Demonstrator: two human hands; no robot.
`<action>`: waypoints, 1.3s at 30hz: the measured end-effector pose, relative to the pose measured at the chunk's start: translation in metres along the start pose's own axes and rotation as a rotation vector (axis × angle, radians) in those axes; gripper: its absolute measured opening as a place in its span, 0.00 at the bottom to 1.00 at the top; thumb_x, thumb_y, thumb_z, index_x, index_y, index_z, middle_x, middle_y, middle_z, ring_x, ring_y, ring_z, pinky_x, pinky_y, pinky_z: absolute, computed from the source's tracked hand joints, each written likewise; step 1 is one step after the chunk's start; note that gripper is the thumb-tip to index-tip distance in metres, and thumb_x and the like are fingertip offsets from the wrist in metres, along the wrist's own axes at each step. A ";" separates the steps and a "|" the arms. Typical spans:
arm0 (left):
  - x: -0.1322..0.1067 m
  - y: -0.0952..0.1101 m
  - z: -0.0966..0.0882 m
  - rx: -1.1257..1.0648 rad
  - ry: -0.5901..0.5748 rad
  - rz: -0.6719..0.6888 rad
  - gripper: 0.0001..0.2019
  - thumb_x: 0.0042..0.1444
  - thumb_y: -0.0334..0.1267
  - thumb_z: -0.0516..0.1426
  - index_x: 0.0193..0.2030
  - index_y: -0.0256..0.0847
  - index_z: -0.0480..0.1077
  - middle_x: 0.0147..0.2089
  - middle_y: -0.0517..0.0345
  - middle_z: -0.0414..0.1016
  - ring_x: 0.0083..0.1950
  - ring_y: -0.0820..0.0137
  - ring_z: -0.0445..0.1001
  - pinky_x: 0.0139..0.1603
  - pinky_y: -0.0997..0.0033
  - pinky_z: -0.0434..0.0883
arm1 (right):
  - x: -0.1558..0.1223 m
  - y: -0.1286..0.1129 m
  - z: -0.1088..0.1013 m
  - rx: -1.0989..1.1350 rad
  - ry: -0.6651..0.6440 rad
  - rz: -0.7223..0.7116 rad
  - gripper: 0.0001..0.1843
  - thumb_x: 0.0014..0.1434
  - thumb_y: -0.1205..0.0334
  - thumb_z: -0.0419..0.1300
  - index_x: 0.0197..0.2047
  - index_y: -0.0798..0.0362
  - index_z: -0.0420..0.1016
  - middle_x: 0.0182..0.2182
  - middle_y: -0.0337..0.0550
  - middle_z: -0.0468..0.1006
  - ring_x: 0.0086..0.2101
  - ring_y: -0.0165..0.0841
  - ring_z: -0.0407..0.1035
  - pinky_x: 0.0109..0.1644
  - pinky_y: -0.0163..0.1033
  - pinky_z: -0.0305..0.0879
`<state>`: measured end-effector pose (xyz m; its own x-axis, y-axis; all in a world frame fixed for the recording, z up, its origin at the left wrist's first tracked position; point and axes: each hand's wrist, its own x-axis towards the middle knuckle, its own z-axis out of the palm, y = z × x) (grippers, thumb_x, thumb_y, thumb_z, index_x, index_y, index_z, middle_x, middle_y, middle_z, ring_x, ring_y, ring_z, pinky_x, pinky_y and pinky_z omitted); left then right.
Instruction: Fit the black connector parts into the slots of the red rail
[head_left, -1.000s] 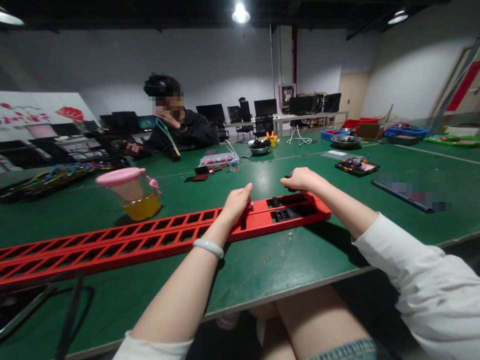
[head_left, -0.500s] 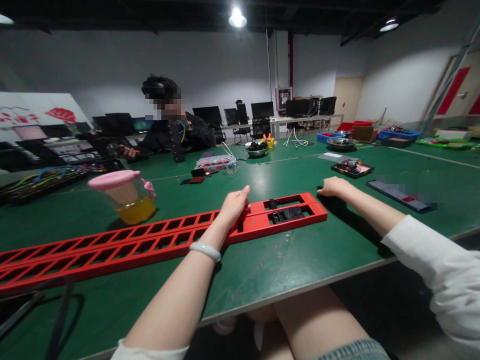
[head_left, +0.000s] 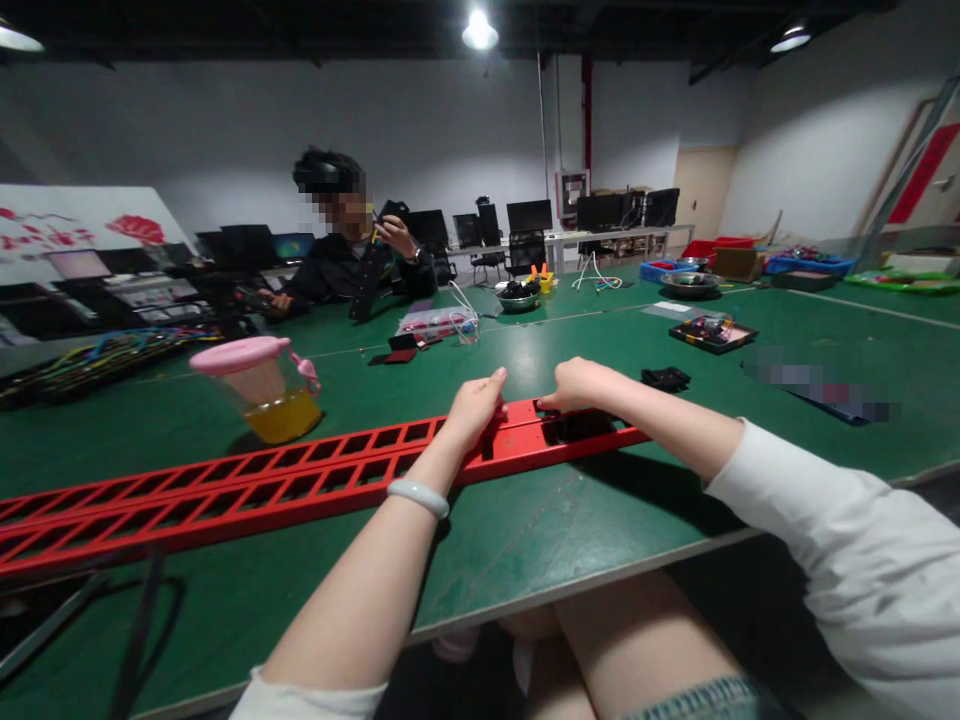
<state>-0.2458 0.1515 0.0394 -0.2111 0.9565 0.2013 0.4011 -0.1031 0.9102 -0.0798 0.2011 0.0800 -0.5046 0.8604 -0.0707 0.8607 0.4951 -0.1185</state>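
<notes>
Apparently, the left hand (head_left: 472,412) grasps the long, rigid, red ladder-shaped frame (head_left: 517,441) to steady it — the right hand (head_left: 581,384), at its three o'clock, dips slotward, grip hidden.

Cannot read any text or number here — only see blurred red marks (head_left: 139,231) on the white board (head_left: 82,203) at left.

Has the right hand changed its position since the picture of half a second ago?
Yes. Judged against the red frame, the right hand has moved left, from beyond the frame's right end to its right-hand section.
</notes>
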 end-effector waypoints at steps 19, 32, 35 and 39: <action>0.003 -0.003 0.001 -0.053 -0.032 0.023 0.21 0.50 0.53 0.50 0.17 0.39 0.55 0.13 0.63 0.57 0.17 0.75 0.64 0.21 0.77 0.61 | 0.018 0.010 0.032 0.359 -0.012 0.044 0.18 0.45 0.50 0.56 0.29 0.59 0.75 0.24 0.46 0.75 0.21 0.31 0.66 0.22 0.33 0.56; 0.001 -0.006 0.002 0.060 -0.036 0.039 0.22 0.51 0.55 0.48 0.18 0.39 0.56 0.15 0.60 0.61 0.18 0.74 0.63 0.22 0.75 0.60 | -0.019 0.082 -0.066 0.492 0.385 0.125 0.21 0.48 0.48 0.53 0.27 0.59 0.71 0.13 0.37 0.61 0.13 0.24 0.53 0.18 0.31 0.50; 0.001 -0.004 0.001 0.296 0.027 0.133 0.20 0.52 0.52 0.46 0.22 0.38 0.62 0.20 0.58 0.67 0.23 0.71 0.67 0.27 0.73 0.63 | -0.018 0.143 -0.055 0.286 0.322 0.319 0.22 0.48 0.47 0.53 0.26 0.60 0.72 0.15 0.42 0.66 0.15 0.27 0.58 0.19 0.33 0.53; -0.004 0.004 0.005 0.595 -0.082 0.292 0.18 0.52 0.50 0.48 0.39 0.39 0.69 0.42 0.52 0.73 0.44 0.65 0.70 0.44 0.70 0.64 | -0.011 0.212 -0.019 0.086 0.233 0.447 0.23 0.49 0.46 0.51 0.26 0.59 0.73 0.18 0.46 0.70 0.19 0.32 0.63 0.23 0.35 0.57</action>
<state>-0.2387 0.1487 0.0402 0.0402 0.9323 0.3595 0.8601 -0.2154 0.4625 0.1092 0.2983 0.0741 -0.0520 0.9947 0.0883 0.9754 0.0696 -0.2093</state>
